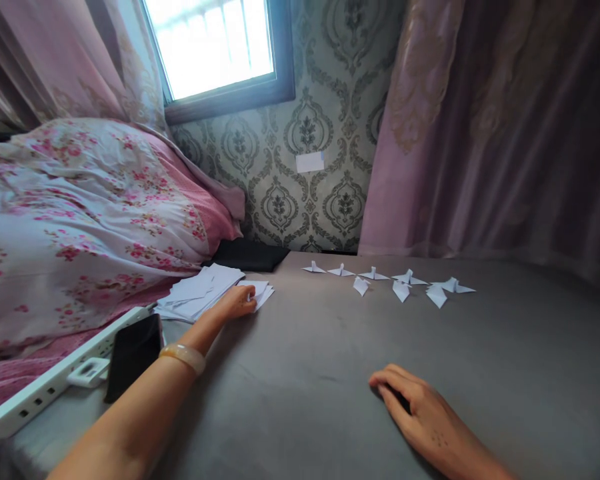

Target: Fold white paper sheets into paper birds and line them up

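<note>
My left hand (240, 301), with a pale bangle (184, 357) on its wrist, reaches to the right end of a loose pile of white paper sheets (190, 293). Its fingers are curled closed on a white paper sheet (261, 293) there; the fingertips are partly hidden. My right hand (413, 407) rests on the grey surface, holding nothing, with its fingers loosely extended and a gap by the thumb. Beyond it stand several folded white paper birds (373, 273) in a row, with a few smaller folded paper pieces (401, 291) in front.
A black phone (134, 357) leans beside a white power strip (45, 387) with a white plug (88, 372) at the left. A black flat item (250, 255) lies behind the papers. Floral bedding (90, 213) rises at left; a pink curtain (430, 167) hangs at right.
</note>
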Demonstrator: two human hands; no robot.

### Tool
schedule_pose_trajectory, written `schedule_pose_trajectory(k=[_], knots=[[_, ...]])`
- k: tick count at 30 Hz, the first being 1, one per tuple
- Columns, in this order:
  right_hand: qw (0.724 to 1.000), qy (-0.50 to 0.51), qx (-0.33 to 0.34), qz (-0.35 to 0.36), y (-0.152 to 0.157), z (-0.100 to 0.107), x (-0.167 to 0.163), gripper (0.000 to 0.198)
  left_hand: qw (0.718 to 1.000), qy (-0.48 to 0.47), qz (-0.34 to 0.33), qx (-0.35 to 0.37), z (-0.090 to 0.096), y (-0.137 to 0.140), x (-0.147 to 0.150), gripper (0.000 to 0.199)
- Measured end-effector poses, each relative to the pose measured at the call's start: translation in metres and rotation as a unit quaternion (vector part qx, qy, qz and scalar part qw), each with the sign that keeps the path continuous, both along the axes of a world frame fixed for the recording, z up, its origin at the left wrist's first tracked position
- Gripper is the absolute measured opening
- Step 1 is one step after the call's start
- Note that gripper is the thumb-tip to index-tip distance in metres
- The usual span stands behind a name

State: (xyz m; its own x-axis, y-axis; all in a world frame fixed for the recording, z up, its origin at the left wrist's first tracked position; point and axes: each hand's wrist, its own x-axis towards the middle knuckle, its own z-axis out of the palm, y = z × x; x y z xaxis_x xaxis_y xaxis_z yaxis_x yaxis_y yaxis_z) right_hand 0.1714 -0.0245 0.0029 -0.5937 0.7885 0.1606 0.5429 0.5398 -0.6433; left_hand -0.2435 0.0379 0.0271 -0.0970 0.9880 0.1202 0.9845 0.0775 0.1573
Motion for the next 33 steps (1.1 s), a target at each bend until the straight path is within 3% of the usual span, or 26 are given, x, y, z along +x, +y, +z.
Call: schedule_pose_trajectory(k=[4, 9, 13, 15, 16, 18, 19, 22, 25, 27, 29, 31, 33], knots=[[1.0, 0.001, 0.007, -0.002, 0.0, 0.0, 0.0, 0.029, 0.996, -0.018, 0.05, 0.065, 0.003, -0.001, 0.002, 0.007], [1.0, 0.006, 0.012, -0.006, -0.002, 0.0, -0.001, 0.03, 0.952, -0.033, 0.147, 0.266, 0.035, -0.006, 0.019, 0.022], [0.999, 0.037, 0.001, -0.01, -0.001, -0.003, 0.001, 0.03, 0.929, -0.079, 0.09, 0.35, 0.069, -0.013, 0.061, 0.023], [0.997, 0.076, -0.02, -0.025, 0.002, -0.005, 0.003, 0.029, 0.881, -0.276, 0.002, 0.383, 0.079, -0.018, 0.093, 0.023], [0.993, 0.101, -0.039, -0.046, 0.004, -0.005, 0.004, 0.029, 0.852, -0.377, -0.037, 0.361, 0.081, -0.021, 0.11, 0.024], [0.976, 0.163, -0.095, -0.112, 0.008, -0.004, 0.008, 0.036, 0.796, -0.534, -0.083, 0.272, 0.077, -0.028, 0.144, 0.029], [0.961, 0.201, -0.128, -0.139, 0.009, -0.003, 0.011, 0.041, 0.782, -0.575, -0.087, 0.225, 0.071, -0.032, 0.161, 0.031], [0.903, 0.326, -0.225, -0.169, 0.008, 0.005, 0.017, 0.056, 0.779, -0.611, -0.089, 0.111, 0.044, -0.041, 0.203, 0.031], [0.846, 0.398, -0.329, -0.133, -0.001, 0.012, 0.017, 0.063, 0.794, -0.597, -0.102, 0.052, 0.012, -0.046, 0.233, 0.025], [0.836, 0.408, -0.353, -0.102, -0.007, 0.013, 0.013, 0.06, 0.818, -0.559, -0.122, 0.056, -0.005, -0.047, 0.247, 0.021], [0.842, 0.406, -0.334, -0.122, -0.011, 0.012, 0.009, 0.053, 0.833, -0.532, -0.135, 0.071, -0.017, -0.047, 0.258, 0.021], [0.85, 0.405, -0.301, -0.153, -0.012, 0.007, 0.006, 0.05, 0.828, -0.54, -0.126, 0.083, -0.021, -0.049, 0.265, 0.024], [0.856, 0.4, -0.278, -0.17, -0.009, 0.002, 0.006, 0.049, 0.806, -0.58, -0.092, 0.082, -0.018, -0.053, 0.268, 0.03]])
